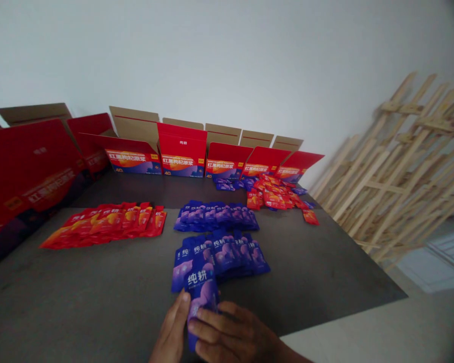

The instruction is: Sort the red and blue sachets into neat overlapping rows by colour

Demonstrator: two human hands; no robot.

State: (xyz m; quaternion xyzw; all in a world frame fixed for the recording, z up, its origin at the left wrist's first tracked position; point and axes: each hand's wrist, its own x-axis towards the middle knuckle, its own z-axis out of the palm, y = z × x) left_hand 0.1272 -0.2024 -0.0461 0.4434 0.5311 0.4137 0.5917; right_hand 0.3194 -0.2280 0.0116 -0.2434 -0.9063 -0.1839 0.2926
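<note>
A purple pouch with white lettering stands tilted between my two hands at the near edge of the table. My left hand closes on its left side, the thumb along the edge. Across the pouch's lower front and right side lie the fingers of my right hand. Whether more pouches sit behind this one is hidden. Just beyond, a fanned row of purple pouches lies on the table, partly covered by the held pouch. A second purple row is behind it.
Overlapping red pouches lie to the left. A loose heap of red pouches mixed with purple ones is at the back right. Open red cartons line the back and left of the dark table. Wooden slat frames lean at right.
</note>
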